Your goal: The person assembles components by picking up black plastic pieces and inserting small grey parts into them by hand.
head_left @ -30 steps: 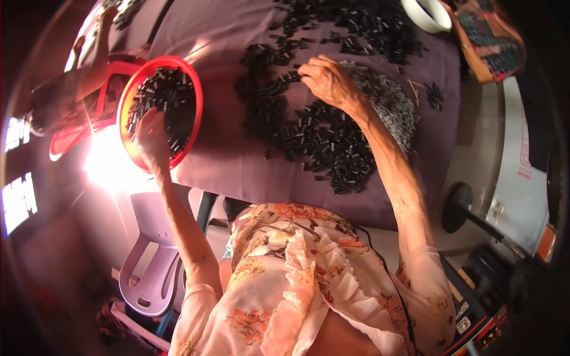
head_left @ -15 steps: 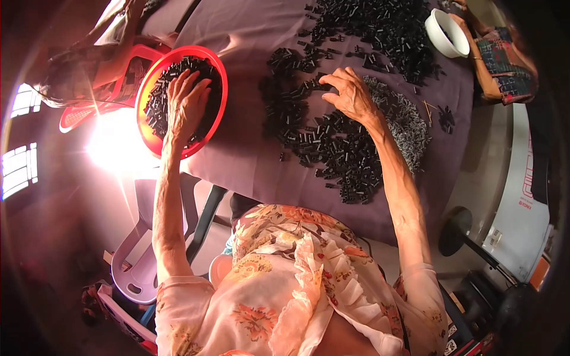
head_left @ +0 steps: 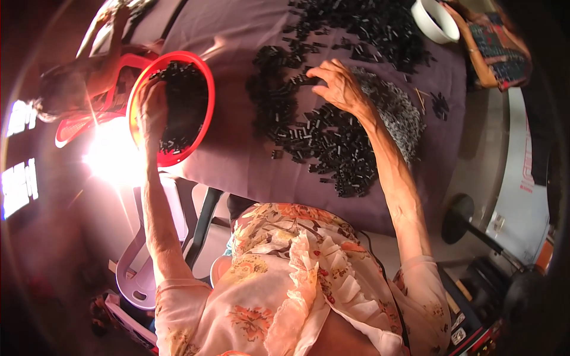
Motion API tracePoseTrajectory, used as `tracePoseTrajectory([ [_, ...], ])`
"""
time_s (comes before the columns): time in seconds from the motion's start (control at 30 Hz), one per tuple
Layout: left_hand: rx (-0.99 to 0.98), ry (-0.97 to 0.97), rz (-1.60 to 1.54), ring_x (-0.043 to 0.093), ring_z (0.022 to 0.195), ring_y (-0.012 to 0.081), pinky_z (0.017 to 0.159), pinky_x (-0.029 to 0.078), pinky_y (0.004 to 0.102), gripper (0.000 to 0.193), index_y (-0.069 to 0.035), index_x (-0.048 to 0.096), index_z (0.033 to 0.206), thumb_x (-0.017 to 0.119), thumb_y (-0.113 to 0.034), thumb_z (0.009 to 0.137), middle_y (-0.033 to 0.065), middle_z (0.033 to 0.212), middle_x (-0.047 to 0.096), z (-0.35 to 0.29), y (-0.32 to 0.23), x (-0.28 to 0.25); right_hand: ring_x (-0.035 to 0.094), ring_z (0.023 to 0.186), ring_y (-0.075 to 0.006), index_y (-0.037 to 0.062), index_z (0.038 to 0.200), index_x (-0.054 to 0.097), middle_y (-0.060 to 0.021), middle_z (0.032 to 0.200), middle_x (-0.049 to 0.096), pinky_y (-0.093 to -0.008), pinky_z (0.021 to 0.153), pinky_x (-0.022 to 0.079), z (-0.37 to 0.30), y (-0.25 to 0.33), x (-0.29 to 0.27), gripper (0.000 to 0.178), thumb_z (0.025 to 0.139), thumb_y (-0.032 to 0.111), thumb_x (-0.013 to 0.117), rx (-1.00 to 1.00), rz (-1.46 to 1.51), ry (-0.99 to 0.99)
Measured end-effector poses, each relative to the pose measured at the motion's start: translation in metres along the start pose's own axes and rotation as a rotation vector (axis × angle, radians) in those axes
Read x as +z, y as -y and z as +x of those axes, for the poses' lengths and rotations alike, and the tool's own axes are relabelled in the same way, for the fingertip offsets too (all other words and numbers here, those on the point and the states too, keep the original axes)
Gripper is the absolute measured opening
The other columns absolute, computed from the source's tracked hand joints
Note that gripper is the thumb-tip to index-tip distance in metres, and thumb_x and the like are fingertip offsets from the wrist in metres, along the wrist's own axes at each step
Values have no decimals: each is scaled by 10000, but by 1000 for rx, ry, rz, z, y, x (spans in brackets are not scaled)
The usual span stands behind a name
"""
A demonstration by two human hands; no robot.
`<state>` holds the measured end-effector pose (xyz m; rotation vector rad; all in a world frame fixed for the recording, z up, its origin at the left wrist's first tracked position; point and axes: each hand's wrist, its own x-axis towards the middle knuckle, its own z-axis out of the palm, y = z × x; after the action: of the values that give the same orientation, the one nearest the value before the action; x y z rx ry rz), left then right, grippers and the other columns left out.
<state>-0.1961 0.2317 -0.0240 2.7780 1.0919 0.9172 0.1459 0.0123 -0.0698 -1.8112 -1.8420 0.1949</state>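
At the left, a red bowl point(head_left: 209, 98) holds many small black plastic pieces point(head_left: 178, 74). Inside it, by its left wall, is my left hand point(head_left: 153, 113); glare and blur hide what its fingers do. Over the table my right hand point(head_left: 339, 89) hovers above spread black pieces, thumb and fingers apart, with nothing visible between them. Beneath and in front of it lies a near heap of black tubular pieces point(head_left: 332, 139). A pile of small grey pieces point(head_left: 392, 107) sits right beside my right wrist.
A purple cloth point(head_left: 231, 160) covers the table. More black pieces point(head_left: 368, 24) lie at the far side. A co-worker's hand point(head_left: 454, 15) touches a white bowl point(head_left: 423, 21) at the far right. Another person's arm point(head_left: 110, 50) shows far left, near a red chair point(head_left: 77, 130).
My left hand has moved left within the red bowl, from the middle of the pieces to the side wall. My right hand remains over the black pieces, fingers apart. The view has shifted slightly.
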Motion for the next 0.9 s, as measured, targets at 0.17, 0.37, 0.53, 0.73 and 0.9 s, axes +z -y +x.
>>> tracePoseTrajectory([
  [0.17, -152, 84, 142, 539, 983, 276, 851, 425, 357, 192, -74, 613, 996, 518, -171, 861, 120, 1044, 577, -10, 7, -18, 519, 742, -241, 29, 894, 557, -83, 722, 557, -353, 705, 438, 6, -9, 5, 173, 723, 25, 529, -16, 109, -65],
  [0.37, -48, -33, 126, 518, 1013, 287, 891, 395, 378, 230, -53, 610, 999, 563, -208, 835, 116, 1065, 575, -23, 34, -14, 518, 739, -230, 25, 815, 549, -84, 731, 580, -355, 695, 435, 8, -9, -1, 100, 740, -3, 489, 1, 112, 10],
  [0.53, 7, -106, 302, 527, 996, 276, 882, 399, 388, 197, -44, 620, 970, 611, -137, 797, 115, 1035, 590, -2, -58, -44, 521, 735, -220, 34, 787, 575, -74, 731, 586, -344, 683, 444, 2, -16, -4, 81, 761, 28, 498, 1, 107, -3],
  [0.73, 338, 16, -334, 565, 888, 262, 771, 452, 343, 223, -9, 611, 896, 649, 26, 679, 104, 906, 606, -9, -174, -27, 560, 733, -229, 43, 823, 597, -81, 727, 593, -350, 657, 467, 0, -11, -11, 91, 771, 71, 528, 133, 146, 30],
  [0.9, 223, 183, -550, 567, 798, 259, 695, 472, 336, 189, -22, 618, 879, 639, 6, 694, 102, 831, 606, -34, -226, 12, 552, 739, -247, 26, 786, 582, -82, 721, 585, -333, 690, 461, -5, -3, -5, 65, 742, 40, 536, -77, 58, -72],
])
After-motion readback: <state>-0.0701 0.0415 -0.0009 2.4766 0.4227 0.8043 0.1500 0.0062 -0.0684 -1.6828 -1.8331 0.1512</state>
